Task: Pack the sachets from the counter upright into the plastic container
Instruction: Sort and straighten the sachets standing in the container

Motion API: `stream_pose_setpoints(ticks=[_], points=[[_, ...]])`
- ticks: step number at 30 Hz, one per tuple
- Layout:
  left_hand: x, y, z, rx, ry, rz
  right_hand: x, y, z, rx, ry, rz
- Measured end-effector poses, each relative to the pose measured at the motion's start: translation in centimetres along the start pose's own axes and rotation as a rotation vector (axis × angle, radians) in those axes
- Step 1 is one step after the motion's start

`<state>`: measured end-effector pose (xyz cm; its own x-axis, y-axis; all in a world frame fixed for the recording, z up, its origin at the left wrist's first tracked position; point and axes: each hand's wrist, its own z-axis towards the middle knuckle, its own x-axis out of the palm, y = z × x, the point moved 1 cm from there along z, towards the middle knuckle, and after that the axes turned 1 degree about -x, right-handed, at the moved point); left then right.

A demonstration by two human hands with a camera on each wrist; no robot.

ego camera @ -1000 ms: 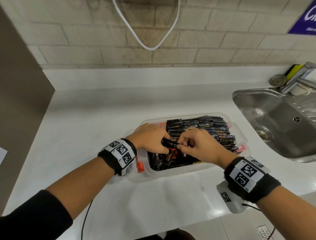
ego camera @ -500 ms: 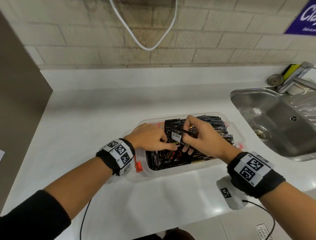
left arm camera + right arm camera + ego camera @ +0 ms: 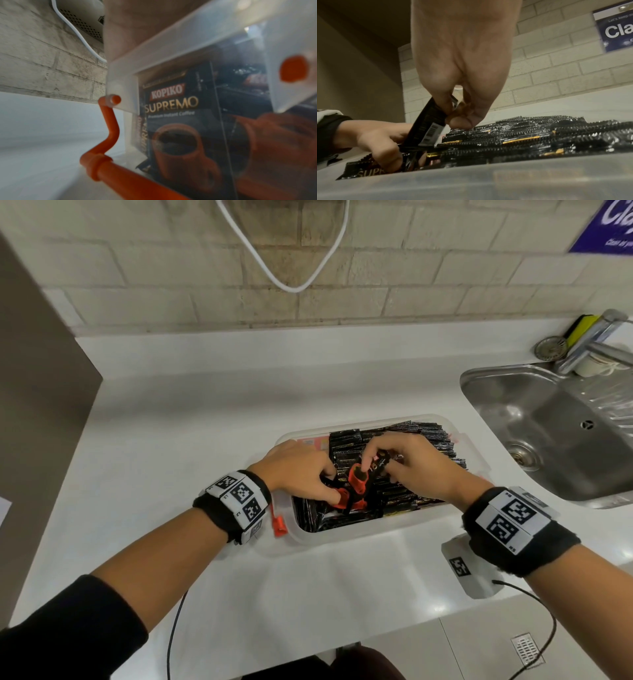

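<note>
We stand at a big white counter (image 3: 205,412). A steel sink (image 3: 548,419) sits at about 3 o'clock from the box. The clear plastic box (image 3: 346,534) sits in the middle of the counter, right in front of us, so both hands can reach in. Its orange clip (image 3: 109,121) hangs down loose at 9 o'clock, out of the way.

Most of the box is full of black coffee packets (image 3: 421,436), standing on edge in tight rows from 12 to 3 o'clock. A few packets (image 3: 339,518) lie flat at 7 o'clock.

Our left hand (image 3: 298,470) is curled down inside the box at 9 o'clock; it seems to hold packets, maybe to keep a gap open. Our right hand (image 3: 411,463) pinches one packet (image 3: 428,125) at its top, tilted, so we think it can slide in upright.
</note>
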<state>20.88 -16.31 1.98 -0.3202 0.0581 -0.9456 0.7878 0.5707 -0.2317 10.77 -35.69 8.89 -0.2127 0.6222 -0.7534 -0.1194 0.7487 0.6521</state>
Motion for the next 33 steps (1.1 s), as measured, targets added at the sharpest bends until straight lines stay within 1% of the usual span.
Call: stream_pose_setpoints(ticks=[5, 9, 12, 18, 22, 25, 27, 30, 33], points=[[0.2, 0.1, 0.1, -0.008, -0.032, 0.01, 0.0, 0.2, 0.1, 0.07, 0.047, 0.029], [0.1, -0.1, 0.1, -0.004, -0.044, 0.015, 0.2, 0.6, 0.8, -0.024, 0.032, -0.04], [0.0, -0.2, 0.1, -0.011, -0.038, 0.006, 0.8, 0.4, 1.1, -0.087, 0.07, -0.076], [0.0, -0.2, 0.1, -0.014, -0.042, 0.009, 2.6, -0.4, 1.6, -0.067, 0.01, -0.202], [-0.1, -0.3, 0.1, -0.032, -0.034, 0.004, 4.0, -0.7, 1.4, -0.063, 0.042, -0.321], [0.0, -0.3, 0.2, -0.041, -0.041, 0.002, 4.0, -0.6, 1.3, -0.056, 0.052, -0.388], [0.0, -0.1, 0.2, -0.038, -0.046, 0.004, 3.6, -0.2, 1.1, -0.081, 0.027, -0.385], [0.0, -0.1, 0.1, -0.036, -0.057, -0.006, 3.5, 0.4, 1.1, -0.123, -0.003, -0.3], [-0.2, -0.3, 0.0, -0.043, -0.051, -0.019, 4.0, 0.6, 1.8, -0.095, 0.043, -0.261]])
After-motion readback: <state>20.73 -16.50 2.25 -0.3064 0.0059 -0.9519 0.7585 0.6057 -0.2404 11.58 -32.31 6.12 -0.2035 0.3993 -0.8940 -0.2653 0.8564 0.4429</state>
